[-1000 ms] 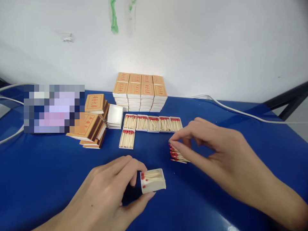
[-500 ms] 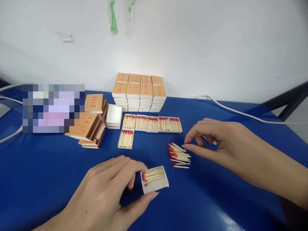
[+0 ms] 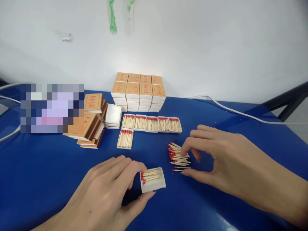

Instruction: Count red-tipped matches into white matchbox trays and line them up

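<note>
Between finger and thumb, my left hand (image 3: 108, 189) grips a white matchbox tray (image 3: 155, 186). Several red-tipped matches (image 3: 151, 175) lie along the tray's far side, heads to the left. To the right, my right hand (image 3: 216, 154) is at a loose pile of matches (image 3: 176, 155) on the blue table. Its thumb and index finger are apart, with the index over the pile's right part and the thumb at its near end. Whether these fingers touch any match, I cannot tell.
Match-filled trays (image 3: 152, 124) form a row behind, with one more filled tray (image 3: 125, 139) in front. Stacked matchboxes (image 3: 138, 90) stand against the wall. Left of them are white empty trays (image 3: 113, 114) and piled box sleeves (image 3: 88, 125). A white cable (image 3: 231, 111) runs behind.
My right thumb and index finger have spread apart over the pile, and the thumb has moved toward me. The matches in the pile have shifted slightly. My left hand still holds the tray.
</note>
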`<control>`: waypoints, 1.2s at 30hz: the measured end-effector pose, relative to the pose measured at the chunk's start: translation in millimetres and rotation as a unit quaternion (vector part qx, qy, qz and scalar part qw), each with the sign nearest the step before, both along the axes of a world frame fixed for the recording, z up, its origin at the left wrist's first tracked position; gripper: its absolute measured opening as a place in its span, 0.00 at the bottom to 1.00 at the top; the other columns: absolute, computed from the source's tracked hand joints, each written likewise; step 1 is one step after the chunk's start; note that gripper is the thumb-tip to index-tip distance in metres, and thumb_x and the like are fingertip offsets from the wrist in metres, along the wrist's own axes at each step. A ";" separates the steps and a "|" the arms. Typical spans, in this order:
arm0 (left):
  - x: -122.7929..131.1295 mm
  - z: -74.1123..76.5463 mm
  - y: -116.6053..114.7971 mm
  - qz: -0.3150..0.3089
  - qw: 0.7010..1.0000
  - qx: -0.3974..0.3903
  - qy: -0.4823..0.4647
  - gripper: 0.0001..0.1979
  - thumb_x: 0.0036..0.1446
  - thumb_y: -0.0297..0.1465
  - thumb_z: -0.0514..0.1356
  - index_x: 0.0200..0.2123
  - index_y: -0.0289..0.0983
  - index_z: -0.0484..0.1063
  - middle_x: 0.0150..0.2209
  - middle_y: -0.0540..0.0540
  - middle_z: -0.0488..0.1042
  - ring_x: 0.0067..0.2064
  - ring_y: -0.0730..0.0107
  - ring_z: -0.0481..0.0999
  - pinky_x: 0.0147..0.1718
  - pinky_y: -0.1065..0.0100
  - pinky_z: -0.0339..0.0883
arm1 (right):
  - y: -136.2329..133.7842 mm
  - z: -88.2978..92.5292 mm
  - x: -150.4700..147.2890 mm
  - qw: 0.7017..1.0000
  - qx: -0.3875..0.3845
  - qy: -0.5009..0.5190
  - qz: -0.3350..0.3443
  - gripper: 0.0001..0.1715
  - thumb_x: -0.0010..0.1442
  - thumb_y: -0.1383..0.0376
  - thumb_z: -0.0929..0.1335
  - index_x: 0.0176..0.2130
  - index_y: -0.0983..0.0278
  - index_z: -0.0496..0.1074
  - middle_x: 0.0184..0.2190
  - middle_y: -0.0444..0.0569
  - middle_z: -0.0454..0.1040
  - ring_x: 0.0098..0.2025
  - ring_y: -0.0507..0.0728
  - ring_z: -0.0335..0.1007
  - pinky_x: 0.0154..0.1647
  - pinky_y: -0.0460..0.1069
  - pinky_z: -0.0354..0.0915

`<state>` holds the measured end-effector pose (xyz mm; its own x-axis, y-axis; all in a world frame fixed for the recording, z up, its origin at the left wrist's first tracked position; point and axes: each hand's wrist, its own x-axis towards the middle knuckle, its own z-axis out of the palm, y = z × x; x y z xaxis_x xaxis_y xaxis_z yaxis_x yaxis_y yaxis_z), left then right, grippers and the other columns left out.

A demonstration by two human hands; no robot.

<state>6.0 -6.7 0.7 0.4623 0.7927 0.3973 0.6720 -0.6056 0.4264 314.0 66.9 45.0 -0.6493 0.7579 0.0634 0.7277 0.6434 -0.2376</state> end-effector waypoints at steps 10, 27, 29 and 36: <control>0.6 0.1 -0.2 0.000 1.000 0.003 0.011 0.03 0.80 0.33 0.63 0.52 0.42 0.72 0.32 0.56 0.71 0.31 0.69 0.79 0.29 0.67 0.73 | 0.5 -5.3 2.2 0.999 -0.035 0.014 0.038 0.11 0.80 0.55 0.75 0.42 0.53 0.84 0.37 0.42 0.82 0.40 0.59 0.78 0.56 0.63 0.71; 0.8 0.8 -0.5 0.002 1.000 -0.011 0.001 0.03 0.80 0.34 0.64 0.52 0.43 0.73 0.32 0.55 0.73 0.32 0.68 0.80 0.28 0.67 0.73 | -11.6 9.7 -18.5 0.990 -0.037 0.110 0.075 0.09 0.82 0.63 0.71 0.46 0.55 0.82 0.37 0.41 0.82 0.40 0.56 0.78 0.53 0.58 0.74; 0.2 -1.1 -0.7 -0.001 1.000 -0.012 -0.005 0.04 0.80 0.35 0.64 0.52 0.43 0.72 0.33 0.55 0.74 0.32 0.68 0.80 0.30 0.67 0.74 | -19.0 8.3 -28.8 0.988 -0.039 0.122 0.091 0.11 0.83 0.65 0.70 0.47 0.56 0.83 0.38 0.43 0.82 0.43 0.56 0.79 0.46 0.55 0.74; -0.9 -3.6 -3.3 -0.013 1.000 -0.028 -0.006 0.05 0.80 0.35 0.65 0.51 0.42 0.72 0.34 0.54 0.75 0.35 0.65 0.82 0.30 0.66 0.74 | -37.3 -5.6 -54.0 0.986 0.041 0.067 0.146 0.17 0.76 0.76 0.69 0.38 0.60 0.82 0.34 0.48 0.81 0.37 0.58 0.75 0.47 0.57 0.76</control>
